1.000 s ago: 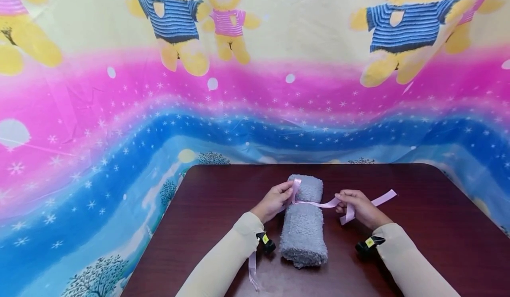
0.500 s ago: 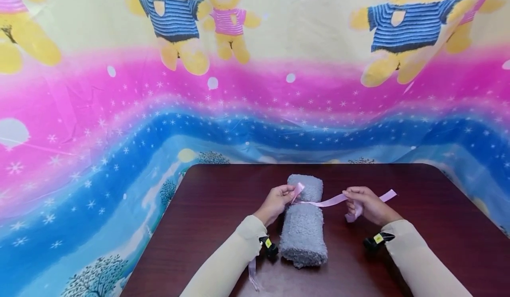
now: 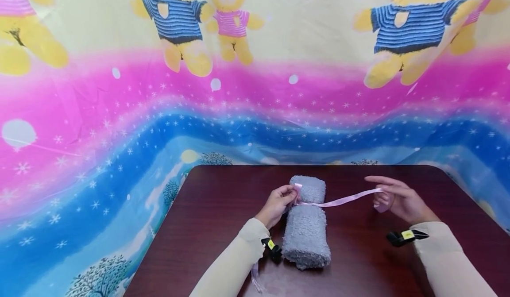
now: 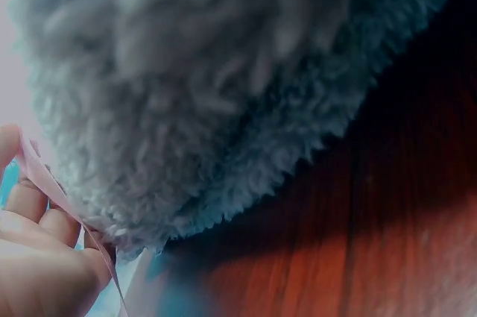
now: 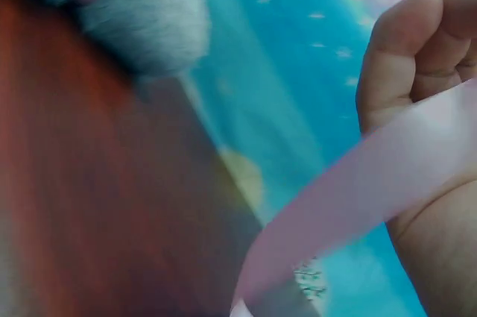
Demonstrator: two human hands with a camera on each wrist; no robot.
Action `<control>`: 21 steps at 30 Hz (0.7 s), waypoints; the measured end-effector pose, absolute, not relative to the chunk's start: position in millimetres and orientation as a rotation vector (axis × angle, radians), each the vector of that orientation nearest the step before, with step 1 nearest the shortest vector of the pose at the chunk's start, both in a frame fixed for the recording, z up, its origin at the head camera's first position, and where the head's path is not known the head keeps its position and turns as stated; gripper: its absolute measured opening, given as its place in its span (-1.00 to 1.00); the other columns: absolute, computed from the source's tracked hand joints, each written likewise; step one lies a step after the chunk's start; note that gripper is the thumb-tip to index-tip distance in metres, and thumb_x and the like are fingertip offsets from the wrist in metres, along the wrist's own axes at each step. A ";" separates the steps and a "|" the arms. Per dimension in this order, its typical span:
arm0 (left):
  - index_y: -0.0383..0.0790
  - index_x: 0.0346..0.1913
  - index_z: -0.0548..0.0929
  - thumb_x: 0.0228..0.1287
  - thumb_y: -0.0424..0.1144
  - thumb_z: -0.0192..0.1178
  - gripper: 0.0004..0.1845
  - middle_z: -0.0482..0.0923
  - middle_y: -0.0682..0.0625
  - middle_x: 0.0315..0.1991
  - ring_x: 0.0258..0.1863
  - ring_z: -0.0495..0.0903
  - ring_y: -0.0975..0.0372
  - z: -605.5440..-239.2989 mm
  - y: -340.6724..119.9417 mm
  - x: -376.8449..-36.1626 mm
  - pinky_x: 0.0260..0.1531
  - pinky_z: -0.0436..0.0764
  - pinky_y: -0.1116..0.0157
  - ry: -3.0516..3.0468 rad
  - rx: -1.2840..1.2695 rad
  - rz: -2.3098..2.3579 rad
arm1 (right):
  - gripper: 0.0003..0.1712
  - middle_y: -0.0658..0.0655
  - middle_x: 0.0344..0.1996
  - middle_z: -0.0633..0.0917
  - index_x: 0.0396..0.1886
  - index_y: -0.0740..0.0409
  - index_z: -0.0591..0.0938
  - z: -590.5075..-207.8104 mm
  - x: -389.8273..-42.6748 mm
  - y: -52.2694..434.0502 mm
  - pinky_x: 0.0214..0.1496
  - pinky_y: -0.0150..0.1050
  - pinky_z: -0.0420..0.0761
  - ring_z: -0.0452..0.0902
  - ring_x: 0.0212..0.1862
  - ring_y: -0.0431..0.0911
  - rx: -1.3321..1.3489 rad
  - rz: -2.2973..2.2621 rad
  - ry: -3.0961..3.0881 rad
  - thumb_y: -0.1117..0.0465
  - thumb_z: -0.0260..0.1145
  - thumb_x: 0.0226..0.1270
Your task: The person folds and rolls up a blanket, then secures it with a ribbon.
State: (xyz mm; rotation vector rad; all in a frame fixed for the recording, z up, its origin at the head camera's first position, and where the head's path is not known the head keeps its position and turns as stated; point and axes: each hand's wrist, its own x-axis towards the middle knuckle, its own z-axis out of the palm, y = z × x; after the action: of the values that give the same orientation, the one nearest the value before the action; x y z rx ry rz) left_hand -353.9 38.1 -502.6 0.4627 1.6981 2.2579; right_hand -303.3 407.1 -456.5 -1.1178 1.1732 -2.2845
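A rolled grey towel (image 3: 306, 237) lies lengthwise on the dark wooden table, with a pink satin ribbon (image 3: 346, 198) passing across it in its upper part. At the towel's left side my left hand (image 3: 276, 205) pinches one part of the ribbon, a short end standing up above the fingers. Out to the right, my right hand (image 3: 404, 204) grips the other length, its index finger pointing outward. Between that hand and the towel the ribbon runs slightly upward. The right wrist view shows a loose stretch of ribbon (image 5: 358, 183) crossing the palm.
A ribbon tail (image 3: 256, 279) hangs below the left sleeve. The table's (image 3: 223, 186) far edge meets a printed cloth backdrop (image 3: 255, 89) with bears and snowflakes. Each wrist carries a small black camera (image 3: 400, 238).
My right hand has moved right, drawing its side of the ribbon out longer, and its index finger has straightened. The left hand stays close beside the towel, still pinching the ribbon.
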 end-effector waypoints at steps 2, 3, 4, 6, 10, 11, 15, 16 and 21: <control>-0.40 0.03 0.61 0.41 -0.38 0.12 -0.77 0.63 -0.01 -0.32 -0.32 0.60 0.28 -502.9 38.1 -355.3 -0.34 0.54 0.42 1.689 0.463 2.261 | -0.43 0.25 -0.47 0.29 0.41 0.59 0.03 -449.6 -303.3 415.2 -0.15 -0.06 0.47 0.11 -0.40 0.10 -1.154 -2.328 1.068 0.46 -0.58 0.48; -0.41 0.03 0.61 0.40 -0.38 0.13 -0.77 0.63 -0.01 -0.33 -0.34 0.59 0.30 -502.6 38.0 -355.8 -0.35 0.53 0.43 1.682 0.465 2.262 | -0.41 0.25 -0.46 0.33 0.39 0.59 0.08 -445.5 -303.3 418.9 -0.09 -0.05 0.48 0.12 -0.40 0.11 -1.165 -2.359 1.049 0.45 -0.59 0.48; -0.42 0.03 0.61 0.40 -0.37 0.14 -0.77 0.63 -0.01 -0.34 -0.36 0.58 0.30 -502.5 37.9 -356.6 -0.38 0.52 0.43 1.669 0.464 2.265 | -0.40 0.25 -0.46 0.36 0.38 0.60 0.13 -441.2 -303.7 422.2 -0.01 -0.06 0.48 0.12 -0.40 0.10 -1.172 -2.387 1.038 0.44 -0.60 0.48; -0.43 0.00 0.63 0.39 -0.35 0.16 -0.77 0.63 -0.01 -0.38 -0.41 0.55 0.31 -501.8 37.0 -357.5 -0.42 0.49 0.44 1.659 0.456 2.264 | -0.37 0.26 -0.45 0.40 0.35 0.60 0.21 -431.6 -304.9 427.4 -0.01 -0.06 0.48 0.12 -0.41 0.09 -1.175 -2.430 1.030 0.44 -0.63 0.48; -0.40 -0.06 0.65 0.39 -0.32 0.17 -0.79 0.64 -0.01 -0.40 -0.42 0.55 0.30 -500.8 35.6 -358.7 -0.42 0.48 0.41 1.619 0.439 2.275 | -0.33 0.25 -0.46 0.36 0.32 0.57 0.27 -408.8 -311.4 431.4 -0.03 -0.07 0.49 0.10 -0.42 0.06 -1.186 -2.445 1.040 0.43 -0.66 0.46; -0.39 -0.08 0.65 0.39 -0.32 0.17 -0.81 0.64 -0.01 -0.40 -0.40 0.56 0.29 -500.9 35.5 -358.7 -0.40 0.49 0.39 1.608 0.439 2.276 | -0.33 0.25 -0.45 0.39 0.32 0.56 0.28 -402.7 -313.4 430.7 -0.01 -0.07 0.50 0.10 -0.42 0.06 -1.189 -2.444 1.042 0.43 -0.65 0.46; -0.27 -0.16 0.64 0.41 -0.31 0.15 -0.89 0.64 -0.01 -0.37 -0.35 0.59 0.27 -502.6 35.8 -359.5 -0.33 0.52 0.35 1.577 0.450 2.267 | -0.36 0.28 -0.39 0.49 0.30 0.57 0.29 -380.8 -321.8 420.2 0.05 -0.05 0.50 0.12 -0.40 0.08 -1.210 -2.442 1.059 0.45 -0.60 0.48; -0.24 -0.17 0.64 0.41 -0.30 0.15 -0.90 0.64 -0.01 -0.37 -0.35 0.60 0.27 -503.4 36.1 -359.8 -0.33 0.53 0.35 1.578 0.455 2.263 | -0.38 0.30 -0.37 0.52 0.29 0.57 0.30 -376.7 -324.0 416.4 0.06 -0.05 0.51 0.17 -0.41 0.09 -1.214 -2.449 1.079 0.47 -0.59 0.48; -0.18 -0.18 0.63 0.41 -0.28 0.16 -0.92 0.64 0.00 -0.36 -0.34 0.59 0.28 -506.6 35.2 -361.1 -0.36 0.52 0.37 1.589 0.473 2.247 | -0.43 0.31 -0.31 0.56 0.22 0.54 0.40 -355.7 -336.9 391.7 0.06 -0.07 0.52 0.45 -0.29 0.09 -1.197 -2.479 1.219 0.51 -0.49 0.49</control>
State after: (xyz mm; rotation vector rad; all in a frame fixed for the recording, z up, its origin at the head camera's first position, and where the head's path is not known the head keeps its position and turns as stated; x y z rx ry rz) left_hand -361.1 35.2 -506.6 0.4727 1.5888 2.2469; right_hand -336.9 391.7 -355.7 -1.1971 1.2192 -2.4791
